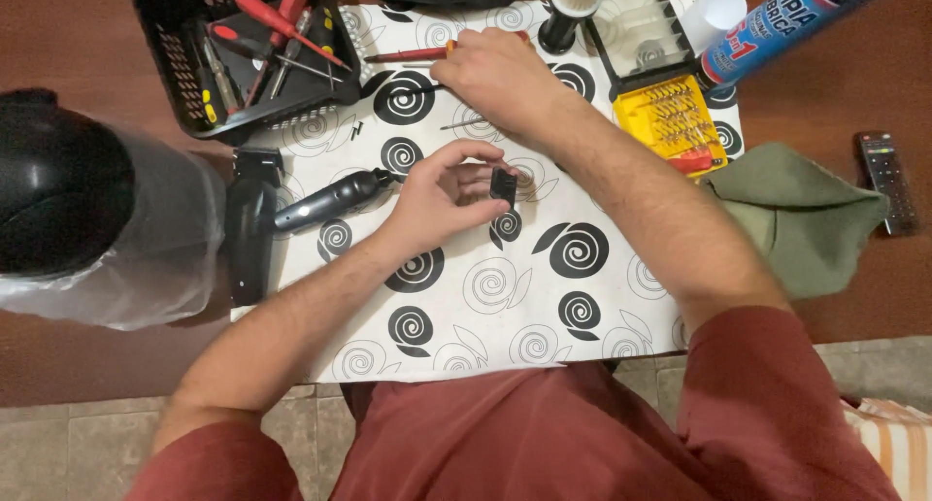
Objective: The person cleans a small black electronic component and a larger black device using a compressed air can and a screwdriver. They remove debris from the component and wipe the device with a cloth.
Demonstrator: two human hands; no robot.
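My left hand (442,192) holds a small black rectangular part (503,184) between thumb and fingertips above the white cloth with black spirals (544,307). My right hand (495,74) reaches to the far side of the cloth, fingers curled down by a red-handled screwdriver (413,53) and a thin metal tool (464,124); whether it grips either is unclear. A black cylindrical device body (325,202) lies just left of my left hand.
A black basket (160,50) of screwdrivers stands far left. A yellow bit set (672,122), a black compartment box (641,35), a spray can (786,20), a green cloth (801,219) and a remote (885,179) sit right. A black helmet-like object in plastic (78,210) is left.
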